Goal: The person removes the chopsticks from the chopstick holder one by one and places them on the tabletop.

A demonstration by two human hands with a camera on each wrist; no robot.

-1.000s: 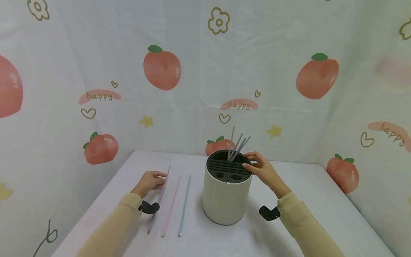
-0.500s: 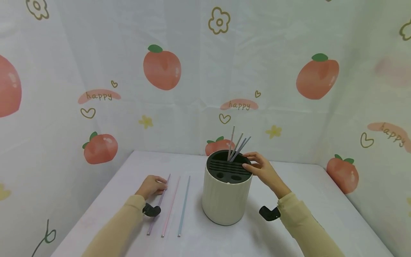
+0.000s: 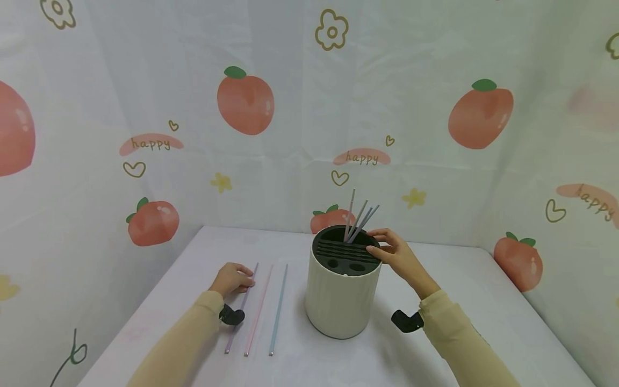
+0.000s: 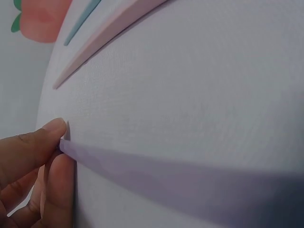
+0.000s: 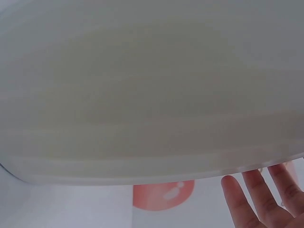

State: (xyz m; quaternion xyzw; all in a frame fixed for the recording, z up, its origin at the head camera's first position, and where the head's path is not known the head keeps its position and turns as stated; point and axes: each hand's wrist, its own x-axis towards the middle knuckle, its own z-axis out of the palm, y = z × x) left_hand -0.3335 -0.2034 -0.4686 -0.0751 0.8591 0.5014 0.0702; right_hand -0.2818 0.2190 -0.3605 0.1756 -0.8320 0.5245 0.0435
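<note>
Left hand (image 3: 234, 278) pinches far end of thin lilac plastic straw (image 4: 156, 175) flat on white table (image 3: 483, 306), thumb and forefinger closed round tip. Pink straw (image 3: 258, 310), blue straw (image 3: 278, 309) lie parallel, right of it. Right hand (image 3: 397, 257), fingers loosely spread, steadies rim of cream ribbed cylindrical holder (image 3: 341, 301) at centre, so it stays put; several straws (image 3: 359, 220) stand inside, leaning right.
</note>
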